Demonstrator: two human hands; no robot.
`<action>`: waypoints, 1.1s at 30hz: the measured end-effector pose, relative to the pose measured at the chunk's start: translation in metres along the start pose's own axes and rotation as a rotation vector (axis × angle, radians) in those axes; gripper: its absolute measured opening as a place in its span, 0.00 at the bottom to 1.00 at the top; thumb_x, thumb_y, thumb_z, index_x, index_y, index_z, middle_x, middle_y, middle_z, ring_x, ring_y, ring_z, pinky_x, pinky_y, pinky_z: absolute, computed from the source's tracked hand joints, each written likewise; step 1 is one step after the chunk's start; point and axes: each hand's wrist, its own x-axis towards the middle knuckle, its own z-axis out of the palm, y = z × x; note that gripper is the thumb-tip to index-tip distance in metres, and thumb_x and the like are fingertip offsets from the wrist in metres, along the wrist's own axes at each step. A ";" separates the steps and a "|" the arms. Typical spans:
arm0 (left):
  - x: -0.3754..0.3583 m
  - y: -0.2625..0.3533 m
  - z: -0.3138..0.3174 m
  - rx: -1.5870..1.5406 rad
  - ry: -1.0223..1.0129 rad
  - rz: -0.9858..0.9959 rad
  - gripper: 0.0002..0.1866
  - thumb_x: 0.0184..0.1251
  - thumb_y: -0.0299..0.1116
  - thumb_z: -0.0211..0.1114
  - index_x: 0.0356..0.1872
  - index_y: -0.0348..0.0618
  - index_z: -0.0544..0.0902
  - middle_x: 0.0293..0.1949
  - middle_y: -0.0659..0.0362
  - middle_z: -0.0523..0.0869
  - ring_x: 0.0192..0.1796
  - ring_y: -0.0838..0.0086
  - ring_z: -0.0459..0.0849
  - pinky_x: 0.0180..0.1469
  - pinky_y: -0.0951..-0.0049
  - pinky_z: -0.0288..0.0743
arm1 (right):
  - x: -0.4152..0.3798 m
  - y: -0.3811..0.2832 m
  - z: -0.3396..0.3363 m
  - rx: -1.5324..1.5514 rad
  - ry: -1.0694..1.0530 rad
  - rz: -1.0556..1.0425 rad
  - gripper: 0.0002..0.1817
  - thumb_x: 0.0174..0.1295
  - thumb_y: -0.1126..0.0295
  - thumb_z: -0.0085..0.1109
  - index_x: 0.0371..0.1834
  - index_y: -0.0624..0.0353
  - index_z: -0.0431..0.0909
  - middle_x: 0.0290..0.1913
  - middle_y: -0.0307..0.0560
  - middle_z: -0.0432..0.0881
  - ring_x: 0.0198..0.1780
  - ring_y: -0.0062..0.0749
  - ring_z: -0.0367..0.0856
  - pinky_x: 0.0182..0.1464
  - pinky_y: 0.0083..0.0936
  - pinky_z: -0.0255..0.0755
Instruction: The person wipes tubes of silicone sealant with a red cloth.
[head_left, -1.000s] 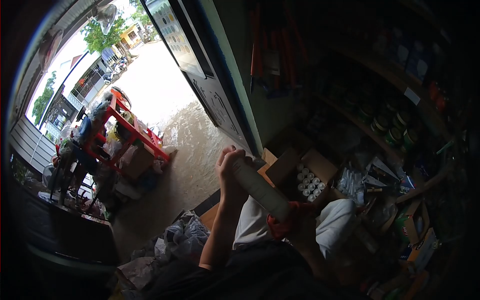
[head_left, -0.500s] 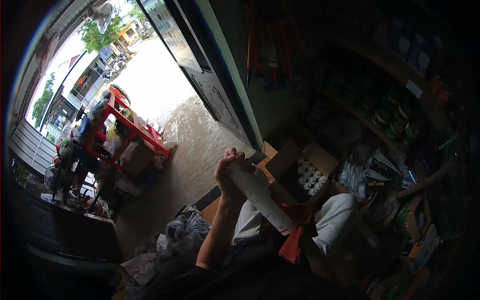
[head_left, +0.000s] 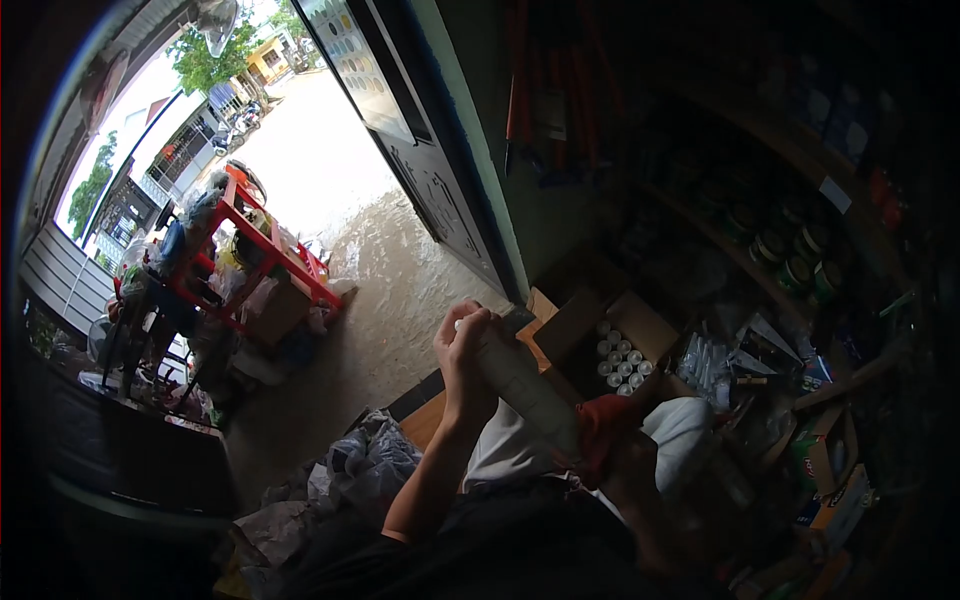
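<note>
My left hand (head_left: pixel 464 358) is closed around the top end of a white sealant cartridge (head_left: pixel 525 392), with a small pale tip poking out by the thumb. The cartridge slants down to the right across my lap. At its lower end, a red cloth (head_left: pixel 603 428) is bunched against its side. My right hand (head_left: pixel 632 468), dim in the shadow, grips that cloth; its fingers are partly hidden. Just beyond, an open cardboard box (head_left: pixel 645 325) holds several upright cartridges (head_left: pixel 622 366) with round pale ends showing.
Crumpled grey plastic bags (head_left: pixel 372 455) lie left of my legs. Clear plastic nozzles (head_left: pixel 706 362) are heaped right of the box. Dark shelves with cans (head_left: pixel 795 272) line the right side. A red rack (head_left: pixel 262 250) with goods stands by the open door (head_left: pixel 440 190).
The cloth and my right hand have moved up onto the cartridge's lower end, which they now cover. The cartridge has turned, and its printed side is less visible.
</note>
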 end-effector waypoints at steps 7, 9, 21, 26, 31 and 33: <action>0.005 -0.018 -0.023 -0.316 -0.050 -0.057 0.08 0.66 0.36 0.61 0.42 0.48 0.76 0.30 0.64 0.76 0.30 0.76 0.77 0.33 0.73 0.72 | -0.004 0.013 0.014 0.895 -0.293 0.392 0.20 0.56 0.60 0.67 0.46 0.63 0.81 0.47 0.57 0.83 0.45 0.36 0.86 0.37 0.35 0.83; 0.005 -0.018 -0.025 -0.401 -0.197 -0.048 0.10 0.66 0.37 0.60 0.45 0.49 0.75 0.30 0.65 0.75 0.30 0.77 0.76 0.34 0.75 0.70 | 0.014 -0.005 0.004 1.301 -0.295 0.371 0.23 0.64 0.56 0.61 0.53 0.64 0.78 0.47 0.56 0.83 0.47 0.37 0.85 0.42 0.35 0.83; -0.004 -0.038 0.009 0.020 0.037 -0.096 0.25 0.77 0.55 0.55 0.60 0.46 0.70 0.43 0.59 0.78 0.37 0.73 0.82 0.40 0.69 0.79 | 0.018 -0.024 0.026 1.450 -0.004 0.770 0.26 0.66 0.50 0.60 0.52 0.64 0.76 0.38 0.53 0.83 0.36 0.43 0.85 0.37 0.38 0.81; -0.007 -0.030 0.004 -0.357 -0.243 -0.174 0.34 0.74 0.67 0.48 0.61 0.45 0.72 0.34 0.61 0.77 0.32 0.76 0.79 0.33 0.71 0.78 | 0.019 -0.008 0.036 1.728 -0.457 0.765 0.34 0.71 0.39 0.46 0.52 0.66 0.75 0.33 0.57 0.82 0.28 0.41 0.85 0.23 0.33 0.80; -0.004 -0.029 0.019 -0.641 -0.458 -0.182 0.39 0.72 0.70 0.46 0.65 0.45 0.69 0.39 0.60 0.78 0.33 0.74 0.80 0.36 0.69 0.79 | 0.006 0.008 0.078 2.536 -1.054 0.973 0.33 0.69 0.43 0.49 0.60 0.65 0.69 0.41 0.55 0.81 0.33 0.43 0.84 0.31 0.35 0.81; -0.016 -0.012 0.042 -0.278 -0.066 -0.147 0.38 0.72 0.69 0.48 0.64 0.44 0.69 0.41 0.59 0.78 0.34 0.74 0.81 0.37 0.69 0.80 | 0.012 0.007 0.045 1.534 -0.475 0.531 0.32 0.67 0.45 0.50 0.61 0.63 0.69 0.46 0.55 0.81 0.39 0.45 0.84 0.36 0.37 0.81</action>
